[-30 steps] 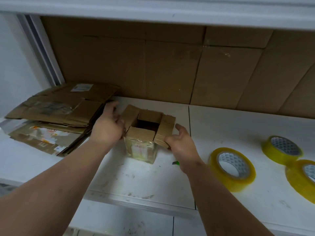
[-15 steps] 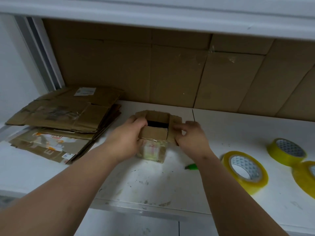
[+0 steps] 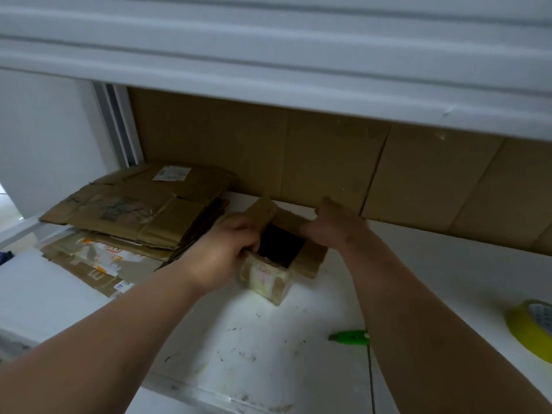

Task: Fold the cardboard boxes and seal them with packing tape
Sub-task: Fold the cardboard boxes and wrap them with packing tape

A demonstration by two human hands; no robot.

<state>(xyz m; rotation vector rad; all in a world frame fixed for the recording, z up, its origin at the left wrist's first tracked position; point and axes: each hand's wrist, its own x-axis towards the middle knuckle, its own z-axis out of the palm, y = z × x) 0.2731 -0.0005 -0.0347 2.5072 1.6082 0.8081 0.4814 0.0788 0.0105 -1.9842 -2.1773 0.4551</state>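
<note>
Lower right of frame: green marker-like tool (image 3: 349,337), yellow roll of clear packing tape (image 3: 530,333). Centre: small brown cardboard box (image 3: 270,279), top open, left hand (image 3: 222,255) clutching near flap, right hand (image 3: 334,224) pinching far flap. Upper left: flattened cardboard stack (image 3: 134,210)

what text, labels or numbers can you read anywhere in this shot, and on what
No text can be read.
White shipping label on the top flattened brown cardboard box: print too blurred.
Red and orange marks on the lower flattened cardboard sheet: too blurred.
Small blue and white sticker on that sheet's near edge: too small.
Pale taped label on the small open brown cardboard box: faint red marks, illegible.
</note>
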